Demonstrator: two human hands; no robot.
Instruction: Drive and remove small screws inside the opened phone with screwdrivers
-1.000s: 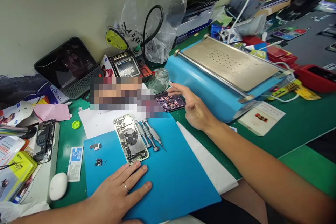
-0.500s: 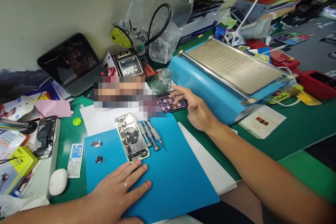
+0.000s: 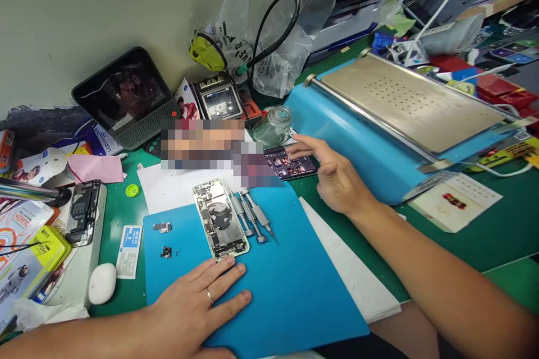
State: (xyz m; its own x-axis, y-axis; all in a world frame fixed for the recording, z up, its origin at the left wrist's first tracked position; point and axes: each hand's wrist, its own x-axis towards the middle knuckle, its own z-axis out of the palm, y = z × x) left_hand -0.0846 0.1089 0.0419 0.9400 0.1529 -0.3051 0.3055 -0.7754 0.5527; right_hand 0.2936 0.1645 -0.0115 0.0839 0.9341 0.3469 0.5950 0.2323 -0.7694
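Note:
My left hand [image 3: 206,300] lies flat on the blue mat [image 3: 290,286], fingers spread, its fingertips at the bottom end of an opened phone [image 3: 221,220] whose inner parts show. Right beside that phone lie several precision screwdrivers [image 3: 252,214]. Small phone parts [image 3: 167,252] rest on the mat to the left. My right hand [image 3: 337,171] hovers with loosely bent, parted fingers over a second phone [image 3: 300,166], whose lit screen shows a grid of pictures. Whether a fingertip touches the screen I cannot tell. Neither hand holds anything.
A blue machine with a metal plate [image 3: 404,101] stands to the right. Behind the phones are a glass jar [image 3: 274,125], a smart display [image 3: 126,95] and a soldering station [image 3: 221,102]. A white earbud case [image 3: 102,283] sits at left. A pixelated patch hides part of the desk.
The whole view has shifted, so things appear farther right. My right fingers moved slightly over the lit phone and its pictures. My left hand stays by the opened phone.

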